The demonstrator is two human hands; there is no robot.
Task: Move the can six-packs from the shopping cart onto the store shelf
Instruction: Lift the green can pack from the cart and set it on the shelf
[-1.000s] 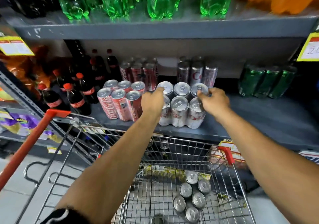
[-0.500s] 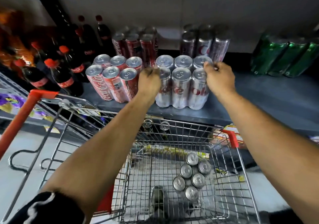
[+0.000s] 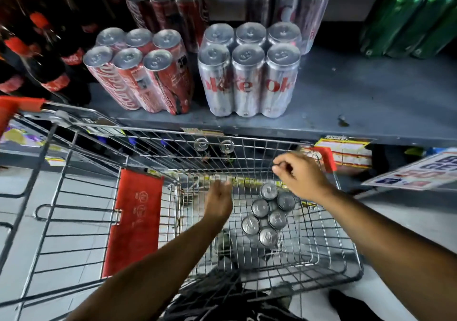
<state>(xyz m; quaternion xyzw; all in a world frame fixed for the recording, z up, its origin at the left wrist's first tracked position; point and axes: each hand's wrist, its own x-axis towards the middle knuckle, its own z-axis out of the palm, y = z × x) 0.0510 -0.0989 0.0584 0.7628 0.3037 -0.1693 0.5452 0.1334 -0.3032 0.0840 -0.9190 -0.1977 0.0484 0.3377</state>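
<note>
A silver six-pack (image 3: pixel 249 73) stands upright on the grey shelf (image 3: pixel 358 103), right of a red six-pack (image 3: pixel 143 73). Another silver six-pack (image 3: pixel 268 213) stands on the floor of the wire shopping cart (image 3: pixel 284 147). My left hand (image 3: pixel 218 201) hangs inside the cart, to the left of that pack, fingers loosely apart and holding nothing. My right hand (image 3: pixel 299 176) hovers just above and to the right of the pack, fingers curled, with nothing in it. Neither hand touches the cans.
Dark cola bottles (image 3: pixel 44 56) crowd the shelf's left end, green cans (image 3: pixel 408 19) its far right. More red and silver cans stand behind the front packs. The cart's red child seat flap (image 3: pixel 133 219) is at left. A price sign (image 3: pixel 418 172) juts out at right.
Both hands let go of the silver six-pack on the shelf and dropped down into the cart. My view tilted downward.
</note>
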